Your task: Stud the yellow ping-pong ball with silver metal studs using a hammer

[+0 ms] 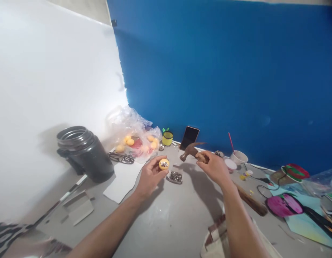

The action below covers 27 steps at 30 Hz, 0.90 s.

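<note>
Left thumb and fingertips are pinching a small round yellow ball (163, 164), shiny silver bits showing in its upturned face, and the left hand (151, 175) has it out over the tabletop. Across to the right hand (215, 166): fingers wrapped close around a claw hammer with a rusty brown head and wooden handle (187, 152), gripped just behind the head, which hangs apart from the ball. Looks like a readying step, ball presented, hammer at hand; any tap from here would call for a steady pinch, fingertips clear of the face, and a short, light swing. Just beside the ball sits a small dark tray heaped with shiny metal bits (176, 177). Farther out on the grey table (166, 225), a crumpled clear plastic bag (130, 123) holds more yellow balls, and a dark grey metal flask (87, 157) stands open at left.
</note>
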Tool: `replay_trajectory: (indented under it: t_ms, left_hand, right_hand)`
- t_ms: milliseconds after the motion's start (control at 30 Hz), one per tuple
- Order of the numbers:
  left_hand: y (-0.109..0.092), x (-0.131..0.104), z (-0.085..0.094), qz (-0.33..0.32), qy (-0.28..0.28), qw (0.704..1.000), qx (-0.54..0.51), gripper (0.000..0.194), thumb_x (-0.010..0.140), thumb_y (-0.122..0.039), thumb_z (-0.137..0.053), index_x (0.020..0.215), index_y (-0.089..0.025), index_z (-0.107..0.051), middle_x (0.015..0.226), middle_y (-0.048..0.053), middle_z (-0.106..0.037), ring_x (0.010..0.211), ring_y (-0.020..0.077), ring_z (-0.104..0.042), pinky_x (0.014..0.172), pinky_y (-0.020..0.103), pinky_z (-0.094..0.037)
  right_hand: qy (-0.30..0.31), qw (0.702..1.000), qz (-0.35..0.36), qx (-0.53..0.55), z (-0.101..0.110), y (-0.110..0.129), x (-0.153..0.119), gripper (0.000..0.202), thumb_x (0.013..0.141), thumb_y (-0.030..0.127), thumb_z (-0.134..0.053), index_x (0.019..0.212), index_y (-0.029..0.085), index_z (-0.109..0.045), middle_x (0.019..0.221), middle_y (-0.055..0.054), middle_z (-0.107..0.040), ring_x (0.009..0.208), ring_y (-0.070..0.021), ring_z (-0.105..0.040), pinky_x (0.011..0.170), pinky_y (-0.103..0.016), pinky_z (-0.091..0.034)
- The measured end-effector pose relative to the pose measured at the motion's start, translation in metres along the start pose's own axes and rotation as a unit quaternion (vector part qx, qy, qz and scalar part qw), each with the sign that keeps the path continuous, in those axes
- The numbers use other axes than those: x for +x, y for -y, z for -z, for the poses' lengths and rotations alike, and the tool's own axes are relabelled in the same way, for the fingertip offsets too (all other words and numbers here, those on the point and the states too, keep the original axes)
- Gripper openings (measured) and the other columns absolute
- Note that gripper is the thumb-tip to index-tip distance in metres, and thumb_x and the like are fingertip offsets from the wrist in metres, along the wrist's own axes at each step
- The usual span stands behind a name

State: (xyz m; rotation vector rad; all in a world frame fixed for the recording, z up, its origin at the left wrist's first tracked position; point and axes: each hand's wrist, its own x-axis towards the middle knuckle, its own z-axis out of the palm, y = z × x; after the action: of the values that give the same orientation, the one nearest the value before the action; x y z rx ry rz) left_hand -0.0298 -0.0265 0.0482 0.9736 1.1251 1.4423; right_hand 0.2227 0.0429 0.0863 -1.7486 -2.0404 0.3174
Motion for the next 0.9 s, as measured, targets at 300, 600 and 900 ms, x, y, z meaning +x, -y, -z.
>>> replay_trajectory:
  t_ms: [300, 600, 900]
  left_hand:
    - [0.005, 0.003, 0.007, 0.057, 0.037, 0.989, -0.131, 0.033, 0.076, -0.030, -0.079, 0.104, -0.015, -0.077, 0.096, 0.008, -0.073, 0.065, 0.0099, -0.058, 0.057, 0.022, -0.046]
    - [0.001, 0.002, 0.005, 0.060, 0.025, 0.982, -0.180, 0.040, 0.078, -0.034, -0.076, 0.111, -0.012, -0.078, 0.098, 0.012, -0.075, 0.069, 0.0147, -0.063, 0.062, 0.027, -0.051]
    - [0.002, -0.002, 0.002, 0.014, -0.004, 0.997, -0.077, 0.041, 0.079, -0.039, -0.080, 0.113, -0.017, -0.076, 0.096, 0.006, -0.072, 0.074, 0.0151, -0.066, 0.071, 0.029, -0.054]
  right_hand:
    - [0.163, 0.983, -0.073, -0.053, -0.038, -0.031, 0.013, 0.016, 0.075, 0.027, -0.069, 0.089, 0.021, -0.073, 0.086, -0.005, -0.073, 0.077, -0.0188, -0.063, 0.063, -0.028, -0.031]
    - [0.152, 0.980, -0.053, -0.118, -0.036, -0.014, 0.009, 0.018, 0.086, 0.029, -0.066, 0.099, 0.020, -0.074, 0.106, -0.010, -0.075, 0.096, -0.0252, -0.067, 0.068, -0.029, -0.035]
    - [0.169, 0.965, 0.123, -0.161, -0.049, 0.061, -0.021, 0.017, 0.094, 0.026, -0.061, 0.096, 0.023, -0.077, 0.105, -0.008, -0.078, 0.102, -0.0250, -0.069, 0.076, -0.029, -0.043]
